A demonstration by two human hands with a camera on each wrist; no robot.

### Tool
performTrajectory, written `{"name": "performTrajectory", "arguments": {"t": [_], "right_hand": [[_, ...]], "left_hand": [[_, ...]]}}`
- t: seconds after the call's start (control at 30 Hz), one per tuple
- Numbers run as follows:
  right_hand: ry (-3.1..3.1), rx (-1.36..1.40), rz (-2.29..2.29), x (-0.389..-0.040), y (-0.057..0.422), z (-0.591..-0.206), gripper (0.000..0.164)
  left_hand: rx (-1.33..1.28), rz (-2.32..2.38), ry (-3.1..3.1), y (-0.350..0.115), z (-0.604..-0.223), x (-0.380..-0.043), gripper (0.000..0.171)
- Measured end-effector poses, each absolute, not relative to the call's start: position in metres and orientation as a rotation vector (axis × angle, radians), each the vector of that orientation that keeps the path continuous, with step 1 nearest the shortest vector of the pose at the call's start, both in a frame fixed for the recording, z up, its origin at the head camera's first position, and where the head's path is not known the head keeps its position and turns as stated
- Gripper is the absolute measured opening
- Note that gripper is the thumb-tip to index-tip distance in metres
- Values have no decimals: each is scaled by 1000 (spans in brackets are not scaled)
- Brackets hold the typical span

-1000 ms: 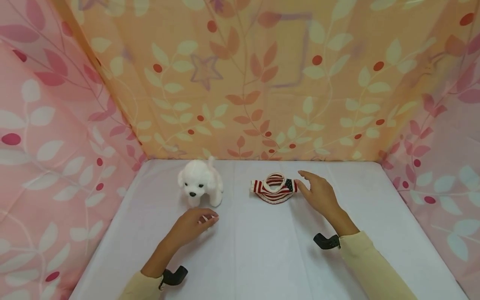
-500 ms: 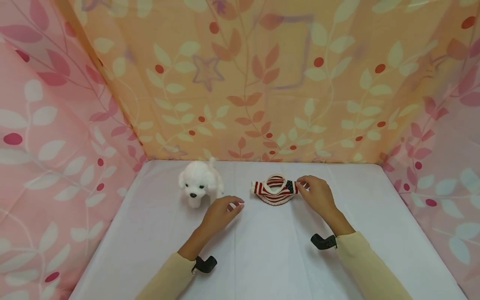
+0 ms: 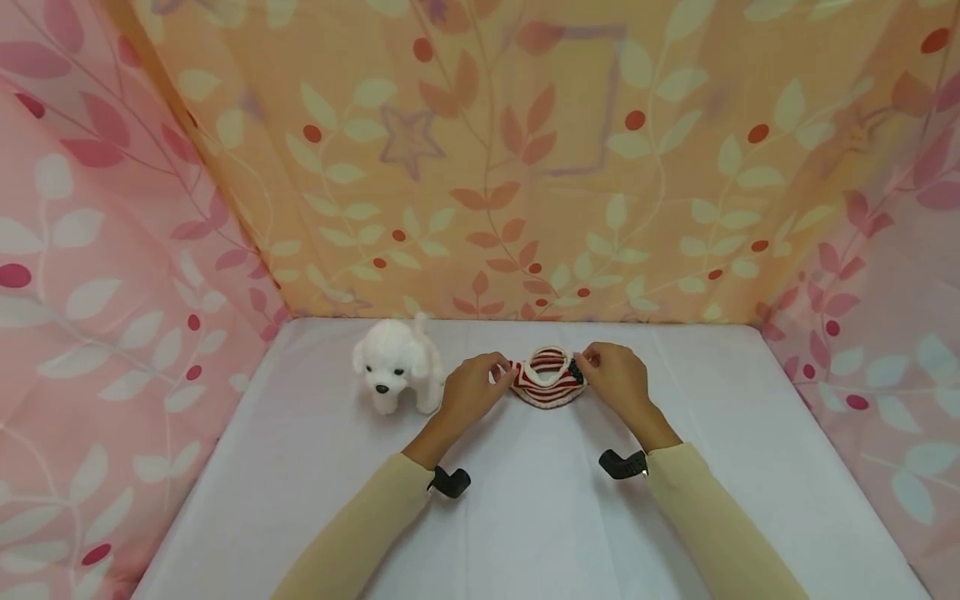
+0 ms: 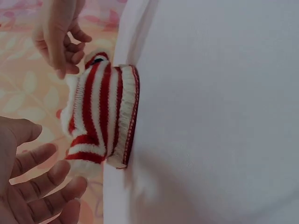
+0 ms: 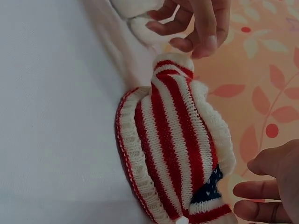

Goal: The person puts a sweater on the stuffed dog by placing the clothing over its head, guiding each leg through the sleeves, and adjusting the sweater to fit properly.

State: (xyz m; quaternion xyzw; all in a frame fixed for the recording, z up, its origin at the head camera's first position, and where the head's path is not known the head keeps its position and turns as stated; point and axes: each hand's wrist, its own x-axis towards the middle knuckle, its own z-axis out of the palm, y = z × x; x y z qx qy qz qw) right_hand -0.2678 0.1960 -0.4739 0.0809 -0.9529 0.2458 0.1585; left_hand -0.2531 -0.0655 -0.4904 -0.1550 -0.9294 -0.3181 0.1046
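Note:
A small knitted sweater [image 3: 548, 392] with red and white stripes and a dark blue star patch lies on the white table, its round white neck opening facing up. My left hand [image 3: 474, 390] is at the sweater's left sleeve, and the left wrist view shows its fingers [image 4: 46, 179] spread and loosely bent beside the cuff. At the opposite sleeve is my right hand [image 3: 619, 379]; in the right wrist view its relaxed fingers [image 5: 257, 189] lie close to the blue patch. A white plush dog [image 3: 397, 362] stands left of the sweater, partly hidden by my left hand.
The white-covered table [image 3: 540, 517] ends at a yellow leaf-patterned curtain [image 3: 487, 167] behind. Pink patterned curtains [image 3: 90, 333] close off both sides. A black wrist camera [image 3: 450, 482] sits under the left wrist, another black camera [image 3: 622, 464] under the right.
My left hand has moved right and forward, from in front of the plush dog to the sweater's left sleeve. My right hand has shifted slightly left, closer over the right sleeve. The sweater stays in place.

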Motion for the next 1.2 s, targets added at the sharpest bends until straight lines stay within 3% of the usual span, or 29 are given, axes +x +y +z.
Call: {"name": "performTrajectory", "arguments": {"t": [0.43, 1.0, 1.2], "right_hand": [[-2859, 127, 612, -273, 183, -475, 37], [-2939, 12, 686, -266, 174, -478, 38], [-2938, 33, 670, -266, 176, -479, 24]], "left_hand": [[-319, -776, -2824, -40, -500, -272, 42], [-314, -682, -2821, -23, -503, -273, 40], [-294, -687, -2837, -21, -502, -271, 25]]}}
